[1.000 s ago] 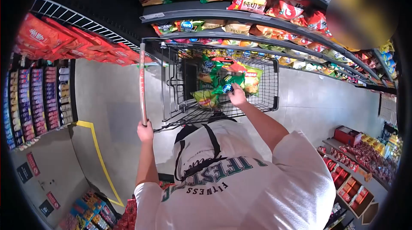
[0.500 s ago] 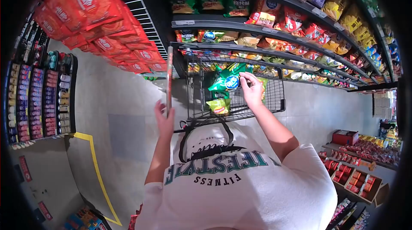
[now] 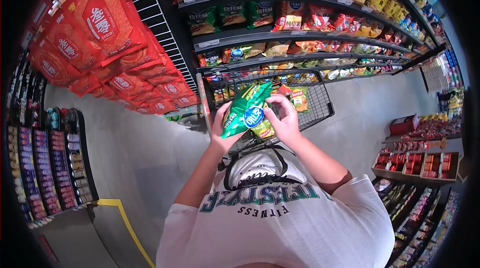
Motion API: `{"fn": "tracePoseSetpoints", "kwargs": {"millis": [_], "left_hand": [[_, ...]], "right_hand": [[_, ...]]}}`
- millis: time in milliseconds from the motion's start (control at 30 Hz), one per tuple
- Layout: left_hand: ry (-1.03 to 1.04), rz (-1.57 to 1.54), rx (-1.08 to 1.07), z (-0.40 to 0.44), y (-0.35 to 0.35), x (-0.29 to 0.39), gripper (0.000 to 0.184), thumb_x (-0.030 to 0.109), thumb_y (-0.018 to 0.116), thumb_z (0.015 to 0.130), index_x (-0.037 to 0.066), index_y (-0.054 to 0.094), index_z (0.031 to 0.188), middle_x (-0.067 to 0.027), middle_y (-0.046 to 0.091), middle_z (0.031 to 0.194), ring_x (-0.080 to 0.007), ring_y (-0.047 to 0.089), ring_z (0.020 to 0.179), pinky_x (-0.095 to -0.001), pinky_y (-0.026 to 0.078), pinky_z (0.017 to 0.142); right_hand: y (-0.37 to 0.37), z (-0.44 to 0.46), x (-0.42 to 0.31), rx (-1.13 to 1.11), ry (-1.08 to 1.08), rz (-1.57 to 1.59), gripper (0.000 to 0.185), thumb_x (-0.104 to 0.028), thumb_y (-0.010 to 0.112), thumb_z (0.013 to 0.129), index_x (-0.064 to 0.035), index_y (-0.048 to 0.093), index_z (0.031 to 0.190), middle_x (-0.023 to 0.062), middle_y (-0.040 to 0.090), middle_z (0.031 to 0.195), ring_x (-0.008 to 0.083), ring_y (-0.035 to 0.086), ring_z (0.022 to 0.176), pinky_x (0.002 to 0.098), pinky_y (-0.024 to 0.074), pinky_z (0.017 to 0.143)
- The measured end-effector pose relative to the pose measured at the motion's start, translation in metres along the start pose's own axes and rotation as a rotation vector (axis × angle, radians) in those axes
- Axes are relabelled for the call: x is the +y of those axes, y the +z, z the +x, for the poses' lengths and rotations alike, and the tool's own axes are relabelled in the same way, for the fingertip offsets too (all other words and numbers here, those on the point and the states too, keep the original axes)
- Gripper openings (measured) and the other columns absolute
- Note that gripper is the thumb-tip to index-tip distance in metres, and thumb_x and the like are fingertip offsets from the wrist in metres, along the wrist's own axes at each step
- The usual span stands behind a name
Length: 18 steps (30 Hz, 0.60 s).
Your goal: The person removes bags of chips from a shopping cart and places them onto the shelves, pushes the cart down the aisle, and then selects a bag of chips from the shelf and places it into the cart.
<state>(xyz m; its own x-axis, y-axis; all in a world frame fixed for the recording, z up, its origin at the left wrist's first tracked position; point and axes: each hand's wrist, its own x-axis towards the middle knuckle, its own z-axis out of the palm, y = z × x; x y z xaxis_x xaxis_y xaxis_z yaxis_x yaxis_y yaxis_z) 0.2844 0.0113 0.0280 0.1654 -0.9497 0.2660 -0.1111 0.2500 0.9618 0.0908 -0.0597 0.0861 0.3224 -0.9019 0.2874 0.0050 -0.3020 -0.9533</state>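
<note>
– Left hand (image 3: 218, 128) first: half a second ago it was open beside the handle (image 3: 204, 99), and now it's up against the green bag (image 3: 245, 109). That bag has come closer to the body too, away from the middle of the cart (image 3: 321, 103).

– And the right hand (image 3: 286, 120)?

– It's on the bag's other end, thumb and fingers drawn close around the edge. So both hands hold it: the left wrapped along one side, the right pinching the other.

– Where exactly is it?

– In the air between the hands, tilted, over the near part of the cart, its round blue label (image 3: 254, 116) facing up.

– Which step would you call this?

– My guess is a two-handed look at the pack, with the label turned to be seen. What a next move calls for is a light, even grip, since a bag like that probably crumples easily.

– What can't you make out?

– Its underside, and how far the left fingers reach beneath it. The near end of the handle is lost behind the left hand. A small bag (image 3: 263, 129) in the cart is partly covered by the green one, and a red bag (image 3: 285, 90) peeks out behind the right hand, its print too small to read.
</note>
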Motion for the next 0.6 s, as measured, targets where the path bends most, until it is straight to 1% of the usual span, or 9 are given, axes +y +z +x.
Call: {"fn": "tracePoseSetpoints", "kwargs": {"millis": [33,133,167,267,300,400,433,533,600], "left_hand": [[-0.112,-0.196,0.046,-0.003,0.001,0.001,0.076,0.001,0.083,0.072,0.0,0.041,0.136,-0.0123,0.057,0.128,-0.0224,0.058,0.117,-0.0347,0.046,0.1],[-0.261,-0.376,0.04,-0.012,-0.009,-0.016,0.062,-0.001,0.076,0.079,0.001,0.045,0.133,-0.0106,0.058,0.126,-0.0193,0.058,0.114,-0.0346,0.046,0.099],[-0.306,-0.356,0.021,-0.017,-0.011,-0.019,0.052,0.001,0.069,0.085,0.002,0.047,0.132,-0.0084,0.059,0.124,-0.0177,0.058,0.113,-0.0346,0.046,0.099],[-0.384,-0.383,-0.004,-0.008,-0.003,-0.015,0.049,0.002,0.067,0.087,0.002,0.047,0.132,-0.0071,0.059,0.122,-0.0174,0.057,0.112,-0.0345,0.045,0.099],[-0.425,-0.338,-0.034,-0.003,0.0,-0.01,0.055,0.005,0.066,0.087,0.003,0.042,0.137,-0.0075,0.056,0.126,-0.0182,0.055,0.116,-0.0351,0.044,0.1],[-0.417,-0.433,0.046,0.002,0.016,-0.013,0.068,0.008,0.067,0.087,0.004,0.033,0.145,-0.0088,0.052,0.132,-0.02,0.052,0.121,-0.0355,0.042,0.103],[-0.347,-0.424,0.071,0.004,0.024,-0.009,0.078,0.013,0.071,0.086,0.006,0.025,0.149,-0.0099,0.048,0.137,-0.0217,0.049,0.125,-0.0357,0.04,0.105],[-0.313,-0.325,0.131,0.019,0.049,0.006,0.083,0.014,0.081,0.078,0.003,0.031,0.144,-0.0109,0.05,0.136,-0.0222,0.05,0.124,-0.0364,0.04,0.106],[-0.401,-0.1,0.187,0.037,0.058,0.013,0.09,0.006,0.081,0.073,0.004,0.029,0.147,-0.0103,0.045,0.14,-0.0213,0.05,0.124,-0.0355,0.043,0.104]], "right_hand": [[0.001,-0.002,0.003,0.026,-0.003,0.04,0.051,-0.008,0.074,0.083,-0.0023,0.052,0.128,0.013,0.057,0.123,0.022,0.052,0.119,0.0351,0.038,0.105],[-0.002,0.0,-0.008,0.063,-0.037,-0.04,0.065,-0.013,0.078,0.079,-0.0035,0.043,0.133,0.0132,0.051,0.128,0.0231,0.049,0.122,0.0368,0.0345,0.108],[-0.005,0.004,-0.016,0.046,-0.002,-0.064,0.067,-0.017,0.08,0.078,-0.0036,0.045,0.133,0.0134,0.052,0.129,0.0233,0.048,0.123,0.0392,0.0341,0.109],[-0.027,0.013,0.001,-0.316,0.202,0.184,0.069,-0.02,0.082,0.077,-0.004,0.047,0.134,0.0134,0.05,0.133,0.0221,0.047,0.126,0.04,0.0327,0.111],[-0.031,0.015,-0.001,-0.338,0.273,0.099,0.064,-0.021,0.082,0.079,-0.0027,0.05,0.132,0.0122,0.056,0.128,0.0185,0.053,0.12,0.0379,0.0397,0.105],[-0.041,0.032,0.008,-0.347,0.44,0.219,0.056,-0.019,0.08,0.083,-0.0005,0.052,0.128,0.0088,0.063,0.117,0.015,0.059,0.108,0.033,0.0471,0.096],[-0.042,0.036,0.017,-0.311,0.407,0.203,0.051,-0.016,0.078,0.085,0.0009,0.052,0.125,0.0064,0.065,0.109,0.012,0.061,0.1,0.0294,0.0504,0.089],[-0.05,0.052,0.018,-0.317,0.34,0.171,0.052,-0.016,0.078,0.084,-0.001,0.052,0.127,0.0055,0.064,0.113,0.012,0.059,0.104,0.0299,0.0492,0.092],[-0.058,0.059,0.021,-0.32,0.321,0.233,0.059,-0.015,0.079,0.084,-0.0025,0.048,0.132,0.007,0.062,0.119,0.0146,0.058,0.11,0.0316,0.0468,0.096]]}}
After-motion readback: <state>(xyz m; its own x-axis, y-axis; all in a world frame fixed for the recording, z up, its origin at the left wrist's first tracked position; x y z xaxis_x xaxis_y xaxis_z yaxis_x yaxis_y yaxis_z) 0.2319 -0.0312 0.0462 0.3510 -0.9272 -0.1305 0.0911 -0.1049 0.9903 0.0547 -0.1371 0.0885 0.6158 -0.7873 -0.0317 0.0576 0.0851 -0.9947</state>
